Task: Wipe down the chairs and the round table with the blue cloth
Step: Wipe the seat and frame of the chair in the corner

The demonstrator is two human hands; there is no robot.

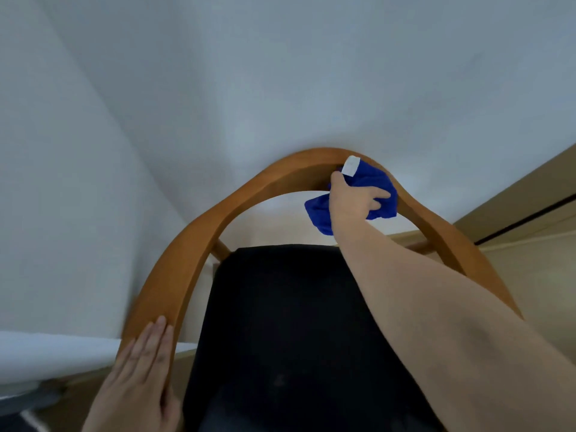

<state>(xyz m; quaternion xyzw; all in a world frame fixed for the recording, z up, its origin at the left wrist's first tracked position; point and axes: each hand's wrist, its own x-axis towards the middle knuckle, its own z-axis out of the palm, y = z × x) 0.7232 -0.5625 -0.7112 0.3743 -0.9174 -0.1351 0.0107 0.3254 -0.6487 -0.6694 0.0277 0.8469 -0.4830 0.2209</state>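
Note:
A wooden chair with a curved brown backrest rail (199,232) and a black seat cushion (286,322) fills the lower middle of the head view. My right hand (352,201) grips a bunched blue cloth (378,185) with a white label and holds it against the top of the rail's far curve. My left hand (140,378) rests flat, fingers straight, on the near left end of the rail. The round table is not in view.
White walls (218,88) stand close behind and left of the chair. A beige floor and a tan panel with a dark gap (523,222) lie at the right. A white ledge (46,353) runs along the lower left.

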